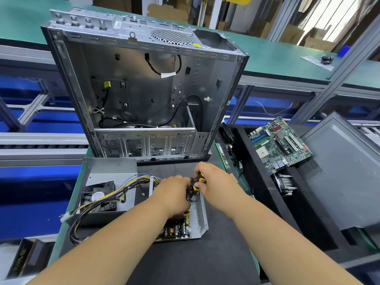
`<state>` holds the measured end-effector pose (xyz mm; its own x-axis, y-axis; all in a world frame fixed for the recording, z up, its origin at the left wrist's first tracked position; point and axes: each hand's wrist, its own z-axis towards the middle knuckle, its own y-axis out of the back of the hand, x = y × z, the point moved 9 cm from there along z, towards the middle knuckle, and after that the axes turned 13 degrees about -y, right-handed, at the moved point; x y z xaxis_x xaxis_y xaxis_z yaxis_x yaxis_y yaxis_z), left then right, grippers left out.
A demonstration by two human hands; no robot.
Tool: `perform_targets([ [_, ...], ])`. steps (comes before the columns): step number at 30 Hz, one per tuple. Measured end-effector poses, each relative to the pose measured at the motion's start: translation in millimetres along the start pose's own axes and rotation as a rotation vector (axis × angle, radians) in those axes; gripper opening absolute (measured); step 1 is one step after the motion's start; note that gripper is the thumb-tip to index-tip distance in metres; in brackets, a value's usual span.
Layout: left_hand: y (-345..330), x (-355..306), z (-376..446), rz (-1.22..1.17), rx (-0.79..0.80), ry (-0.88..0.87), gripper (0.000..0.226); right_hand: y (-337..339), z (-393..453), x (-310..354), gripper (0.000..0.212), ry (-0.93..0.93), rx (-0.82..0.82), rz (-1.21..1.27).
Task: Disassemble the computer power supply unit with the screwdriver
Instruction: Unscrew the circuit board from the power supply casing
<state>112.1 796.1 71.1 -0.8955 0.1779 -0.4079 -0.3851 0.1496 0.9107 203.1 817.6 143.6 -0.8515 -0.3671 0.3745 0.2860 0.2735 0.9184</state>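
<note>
The opened power supply unit [200, 217] lies on the black mat with its circuit board [176, 229] exposed. Its removed cover [114, 167] sits to the left, carrying a black fan [98, 197], and a bundle of coloured wires [98, 206] runs across it. My right hand [213, 179] grips a yellow-and-black screwdriver [198, 182], whose tip points down into the unit's far corner. My left hand [174, 194] rests on the unit beside the shaft, fingers curled near the tip. What those fingers touch is hidden.
An empty computer case [144, 95] stands upright just behind the unit. A motherboard [279, 145] lies on a black tray [257, 182] at the right, next to a grey side panel [345, 177]. A memory stick [223, 157] lies by the case. A green conveyor [287, 58] runs behind.
</note>
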Motion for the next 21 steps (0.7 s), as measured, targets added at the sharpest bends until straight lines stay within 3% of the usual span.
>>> perform_targets([
  [5,3,3,0,-0.042,-0.038,0.023,0.017,0,-1,2,0.025,0.005,0.001,-0.021],
  [14,-11,0,2,0.08,0.125,-0.04,0.038,6,-1,13,0.01,0.017,-0.003,-0.064],
  [17,-10,-2,2,0.097,0.122,-0.051,0.034,11,-1,20,0.035,0.058,-0.092,-0.264],
  [19,-10,-2,2,0.09,0.113,-0.046,0.031,12,0,25,0.034,0.09,-0.138,-0.38],
  [21,-10,-2,1,0.091,0.118,-0.042,0.03,11,1,26,0.025,0.095,-0.13,-0.347],
])
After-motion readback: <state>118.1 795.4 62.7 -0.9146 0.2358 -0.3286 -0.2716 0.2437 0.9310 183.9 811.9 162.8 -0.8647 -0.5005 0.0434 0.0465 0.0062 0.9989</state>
